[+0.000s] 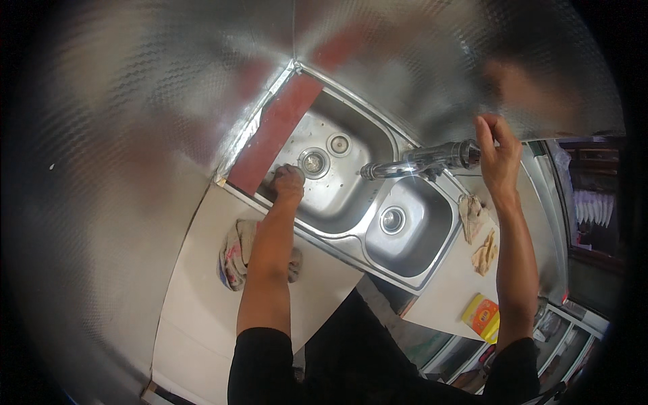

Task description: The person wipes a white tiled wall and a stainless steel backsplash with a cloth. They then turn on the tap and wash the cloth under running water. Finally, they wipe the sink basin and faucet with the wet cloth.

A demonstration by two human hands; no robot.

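Note:
My left hand [289, 181] reaches down into the large basin [351, 202] of a steel double sink, next to the drain [314, 163]. Its fingers are curled closed, and what lies under them is hidden. A round drain cover [339, 144] rests beside the drain, with small dark scraps scattered around. On the right, my right hand [499, 152] is closed at the handle end of a chrome faucet [432, 159]; the handle itself is mostly hidden by the fingers. The faucet's spout points left over the large basin, and I can make out no running water.
A reddish-brown board [277, 135] spans the sink's left end. A crumpled towel [237, 255] lies on the counter by my left forearm. Right of the small basin [412, 246] are a rag [472, 214], a tan crumpled piece [484, 253] and a yellow-orange package [480, 317]. Metallic sheeting [169, 88] backs the sink.

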